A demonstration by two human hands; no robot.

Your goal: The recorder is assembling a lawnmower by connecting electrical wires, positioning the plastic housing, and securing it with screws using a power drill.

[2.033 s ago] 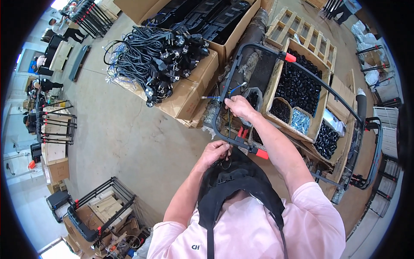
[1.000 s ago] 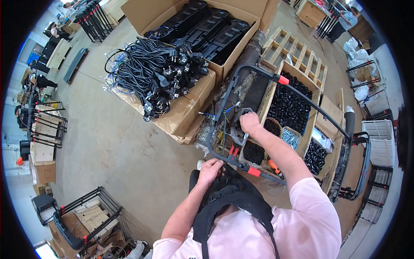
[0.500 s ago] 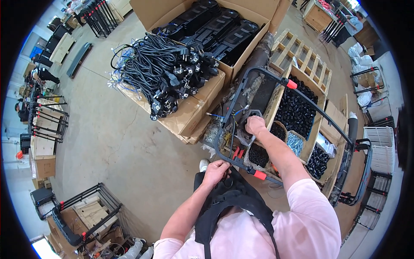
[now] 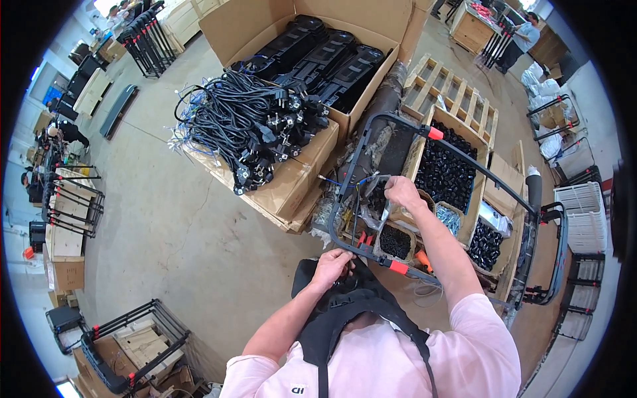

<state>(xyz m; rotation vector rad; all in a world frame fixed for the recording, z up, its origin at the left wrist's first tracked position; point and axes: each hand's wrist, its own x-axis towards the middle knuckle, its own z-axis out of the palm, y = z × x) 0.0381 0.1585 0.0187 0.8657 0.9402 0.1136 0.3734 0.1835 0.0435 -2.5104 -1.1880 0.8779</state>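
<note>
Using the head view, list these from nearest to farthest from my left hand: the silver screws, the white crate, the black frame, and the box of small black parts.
From your left hand:
1. Black frame, right beside it.
2. Small black parts, to its right.
3. Silver screws, farther right.
4. White crate, near the right edge.

Sets a curled left grip (image 4: pixel 333 267) at the near side of a black frame (image 4: pixel 486 172), too close to tell touching from apart. Holds the right grip (image 4: pixel 403 192) inside the frame's outline, at the edge of a clear plastic bag (image 4: pixel 369 217). Shows, to the right, small black parts (image 4: pixel 446 166) and silvery bolts (image 4: pixel 449 218) in a wooden tray (image 4: pixel 420 147), near a slatted pallet (image 4: pixel 432 91); ahead, black cords (image 4: pixel 229 113) with plugs heaped on a brown carton (image 4: pixel 298 192), beside an open carton (image 4: pixel 249 23) of black mouldings (image 4: pixel 328 60).
</note>
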